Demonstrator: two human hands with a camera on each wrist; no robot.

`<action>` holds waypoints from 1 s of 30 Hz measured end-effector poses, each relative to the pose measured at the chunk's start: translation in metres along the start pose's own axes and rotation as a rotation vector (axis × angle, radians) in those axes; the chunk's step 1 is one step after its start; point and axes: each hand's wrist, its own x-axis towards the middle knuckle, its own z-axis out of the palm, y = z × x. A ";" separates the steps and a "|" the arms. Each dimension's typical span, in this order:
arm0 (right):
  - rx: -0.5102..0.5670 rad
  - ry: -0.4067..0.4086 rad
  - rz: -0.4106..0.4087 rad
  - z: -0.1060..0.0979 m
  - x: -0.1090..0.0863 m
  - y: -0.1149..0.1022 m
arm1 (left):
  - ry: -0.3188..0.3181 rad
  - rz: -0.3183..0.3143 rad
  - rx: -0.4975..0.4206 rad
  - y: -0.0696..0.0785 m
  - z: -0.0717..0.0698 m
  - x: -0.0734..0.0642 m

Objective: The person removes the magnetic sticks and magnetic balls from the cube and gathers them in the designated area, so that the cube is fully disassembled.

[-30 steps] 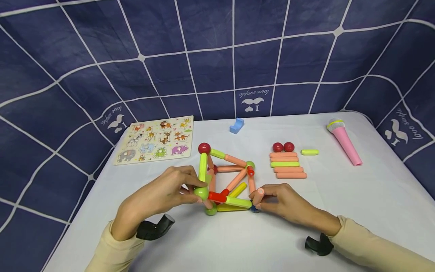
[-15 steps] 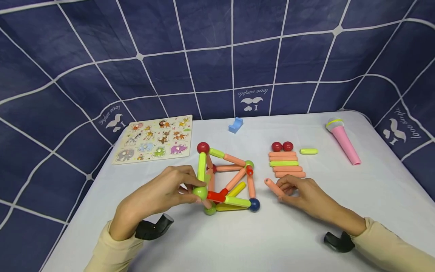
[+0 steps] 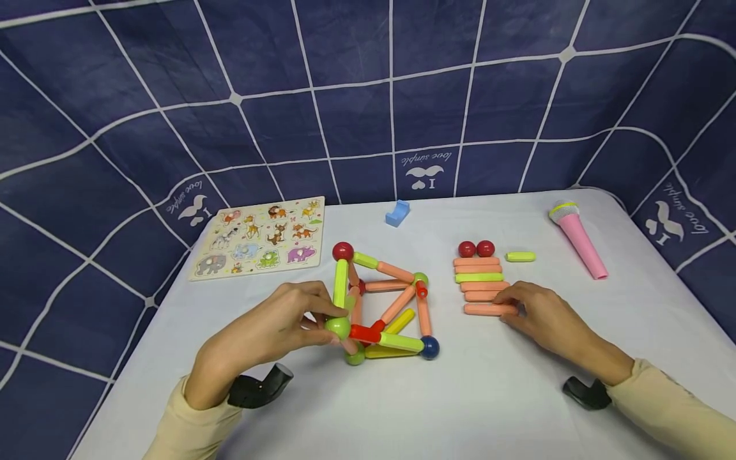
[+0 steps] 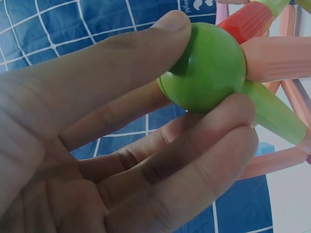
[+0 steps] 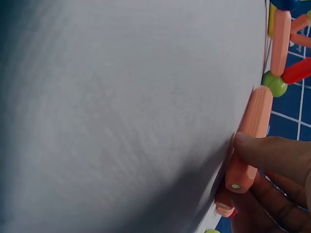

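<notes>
My left hand (image 3: 290,317) grips a green ball (image 4: 206,68) at the near left corner of a frame built of magnetic sticks and balls. Light green, red and salmon sticks run out from that ball. A blue ball (image 3: 429,347) marks the frame's near right corner, and a red ball (image 3: 343,251) tops its far left. To the right, my right hand (image 3: 543,319) pinches a salmon magnetic stick (image 5: 250,141) by its right part. This stick lies at the near end of a row of salmon sticks (image 3: 482,296) and one light green stick (image 3: 479,277).
Two red balls (image 3: 476,248) sit behind the row, with a short light green stick (image 3: 520,256) beside them. A pink toy microphone (image 3: 579,239) lies far right. At the back are a blue block (image 3: 397,213) and an animal puzzle board (image 3: 261,237) on the left.
My right hand has moved from the blue ball rightward with the salmon stick and laid it at the row's near end. My left hand has stayed on the green ball.
</notes>
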 end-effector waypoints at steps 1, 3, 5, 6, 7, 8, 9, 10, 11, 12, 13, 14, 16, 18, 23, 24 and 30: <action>-0.005 0.002 0.004 0.000 0.000 0.001 | 0.000 -0.001 0.000 0.000 0.000 0.000; -0.015 0.009 0.002 0.001 0.002 0.001 | 0.000 -0.002 -0.001 0.000 0.000 0.000; -0.027 0.009 -0.001 0.001 0.003 0.002 | 0.000 -0.001 -0.001 -0.001 0.000 0.000; -0.030 0.007 -0.002 0.001 0.003 0.002 | 0.000 0.000 0.000 -0.001 0.000 0.000; -0.036 0.006 -0.002 0.001 0.003 0.003 | 0.001 0.001 0.000 -0.001 0.000 0.000; -0.042 0.006 -0.005 0.001 0.004 0.003 | 0.001 0.002 -0.001 -0.001 0.001 0.000; -0.045 0.008 -0.004 0.001 0.004 0.003 | 0.002 0.003 -0.001 -0.001 0.001 0.000; -0.049 0.011 -0.004 0.002 0.004 0.003 | 0.002 0.003 -0.001 -0.001 0.001 0.000; -0.052 0.016 -0.002 0.002 0.003 0.002 | 0.002 0.002 -0.002 -0.001 0.001 0.000; -0.051 0.021 -0.003 0.002 0.003 0.002 | 0.001 0.002 -0.002 -0.001 0.001 0.001; -0.055 0.028 -0.006 0.002 0.003 0.002 | 0.001 0.002 -0.003 -0.001 0.001 0.001; -0.052 0.037 -0.011 0.002 0.003 0.001 | 0.000 0.001 -0.004 -0.001 0.001 0.001; -0.035 0.052 -0.022 0.002 0.005 -0.001 | -0.002 -0.002 -0.004 -0.001 0.001 0.001; 0.008 0.040 -0.014 0.001 0.009 -0.007 | -0.004 -0.005 -0.004 -0.001 0.000 0.001; 0.169 -0.048 0.026 0.006 0.026 -0.027 | -0.001 -0.005 -0.007 -0.001 0.000 0.000; 0.189 -0.067 0.029 0.009 0.029 -0.031 | 0.000 -0.002 -0.007 -0.001 0.000 0.001; 0.200 -0.165 -0.016 0.025 0.057 -0.054 | 0.003 0.002 -0.012 -0.001 0.000 0.001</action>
